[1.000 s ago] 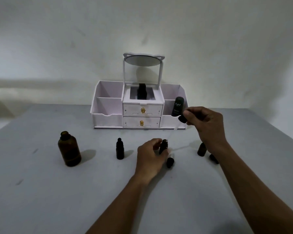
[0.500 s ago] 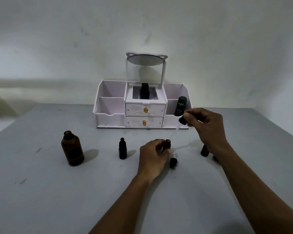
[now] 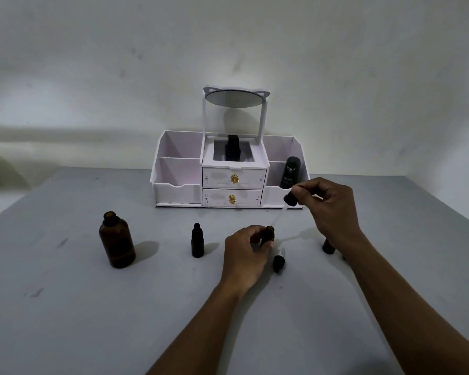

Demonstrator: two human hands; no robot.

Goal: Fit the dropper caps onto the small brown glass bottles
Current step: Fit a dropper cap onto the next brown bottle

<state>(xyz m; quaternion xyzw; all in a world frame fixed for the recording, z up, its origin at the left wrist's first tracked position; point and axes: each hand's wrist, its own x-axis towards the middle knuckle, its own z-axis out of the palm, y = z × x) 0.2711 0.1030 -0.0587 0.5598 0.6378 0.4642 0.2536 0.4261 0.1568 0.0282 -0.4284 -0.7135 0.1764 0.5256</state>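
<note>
My left hand (image 3: 245, 249) grips a small brown glass bottle (image 3: 268, 234) that stands upright on the grey table, its mouth uncovered. My right hand (image 3: 326, 207) pinches the black bulb of a dropper cap (image 3: 290, 199) up and to the right of it. The glass pipette slants down-left, its tip right at the bottle's mouth. A capped small bottle (image 3: 197, 240) stands to the left. Another dropper cap (image 3: 279, 259) lies on the table just right of my left hand. One more small bottle (image 3: 328, 247) stands partly hidden behind my right wrist.
A large brown bottle (image 3: 117, 239) without a cap stands at the left. A white cosmetic organiser (image 3: 179, 185) with two drawers and a mirror sits at the back against the wall, with a dark tube (image 3: 290, 173) in its right compartment.
My right hand has lowered the dropper cap, bringing the pipette tip down to the mouth of the bottle held in my left hand. The view has shifted slightly.
</note>
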